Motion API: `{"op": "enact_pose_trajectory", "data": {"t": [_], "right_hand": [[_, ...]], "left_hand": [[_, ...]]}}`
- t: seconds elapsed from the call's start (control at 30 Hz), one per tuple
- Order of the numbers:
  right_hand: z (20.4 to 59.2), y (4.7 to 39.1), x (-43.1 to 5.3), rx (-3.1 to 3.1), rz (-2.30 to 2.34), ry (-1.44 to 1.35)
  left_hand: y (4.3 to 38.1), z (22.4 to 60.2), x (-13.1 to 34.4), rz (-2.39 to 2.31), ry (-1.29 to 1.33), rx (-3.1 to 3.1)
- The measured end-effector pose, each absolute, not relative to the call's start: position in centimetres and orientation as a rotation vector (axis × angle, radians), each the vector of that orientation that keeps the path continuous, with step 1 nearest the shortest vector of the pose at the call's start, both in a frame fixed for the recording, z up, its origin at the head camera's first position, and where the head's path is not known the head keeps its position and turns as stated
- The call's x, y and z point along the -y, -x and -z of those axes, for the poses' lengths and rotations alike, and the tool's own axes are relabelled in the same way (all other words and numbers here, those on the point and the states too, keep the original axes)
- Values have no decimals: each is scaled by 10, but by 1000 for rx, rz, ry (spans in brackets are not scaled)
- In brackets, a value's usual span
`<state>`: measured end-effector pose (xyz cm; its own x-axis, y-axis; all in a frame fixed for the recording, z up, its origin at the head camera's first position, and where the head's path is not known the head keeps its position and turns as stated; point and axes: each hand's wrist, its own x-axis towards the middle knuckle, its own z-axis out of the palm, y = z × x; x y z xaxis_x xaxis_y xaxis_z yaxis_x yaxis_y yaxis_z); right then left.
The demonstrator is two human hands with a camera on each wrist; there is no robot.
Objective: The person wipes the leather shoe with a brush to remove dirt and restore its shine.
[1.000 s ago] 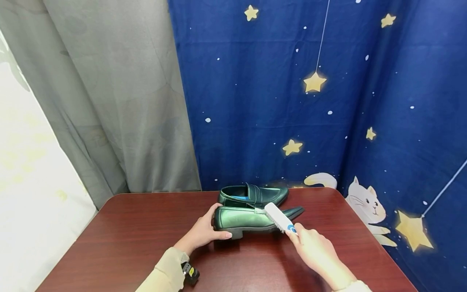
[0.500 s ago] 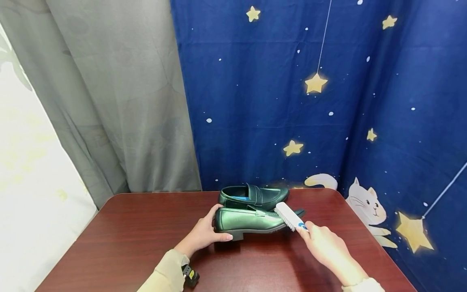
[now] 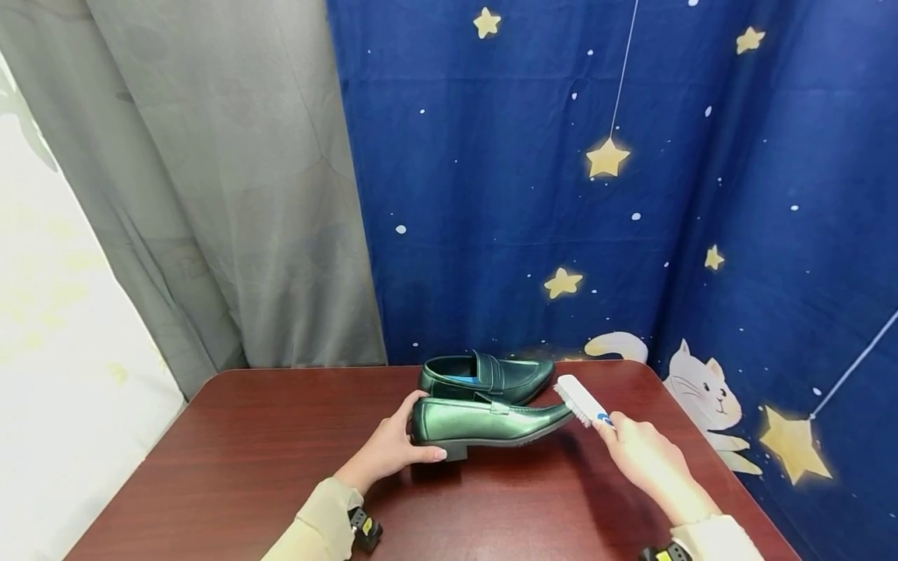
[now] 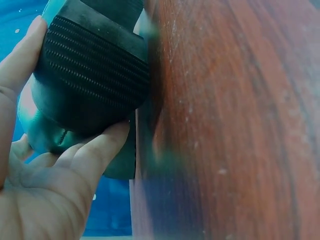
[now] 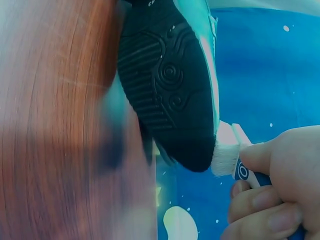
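My left hand (image 3: 388, 446) grips the heel end of a shiny green loafer (image 3: 463, 421), thumb on the near side by the heel block. The loafer is tilted so its toe is off the table; the patterned sole (image 5: 167, 85) shows in the right wrist view, the ridged heel (image 4: 95, 70) in the left wrist view. My right hand (image 3: 648, 460) holds a white scrub brush (image 3: 579, 399) by its blue-marked handle. The white bristles (image 5: 226, 156) meet the loafer's toe tip. A matching loafer (image 3: 522, 379) stands upright just behind, partly hidden by the held one.
Everything is on a reddish-brown wooden table (image 3: 281, 436) with rounded far corners. A blue star-patterned curtain (image 3: 477, 195) and a grey curtain (image 3: 245, 195) hang right behind the far edge. A bright white area (image 3: 56, 351) lies to the left.
My right hand has drawn the brush rightward along the loafer, from its side near the vamp to the toe tip. The left hand and both loafers have stayed nearly in place.
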<state>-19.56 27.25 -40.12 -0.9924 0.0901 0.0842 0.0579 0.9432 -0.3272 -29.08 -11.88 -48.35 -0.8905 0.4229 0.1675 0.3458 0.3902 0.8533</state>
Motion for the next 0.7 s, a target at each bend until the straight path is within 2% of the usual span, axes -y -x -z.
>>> {"op": "enact_pose_trajectory", "data": {"t": [0.7], "right_hand": [[411,200,-275,2956,-545,133]], "left_hand": [[295,483,120,-1529,-694,-2553]]}}
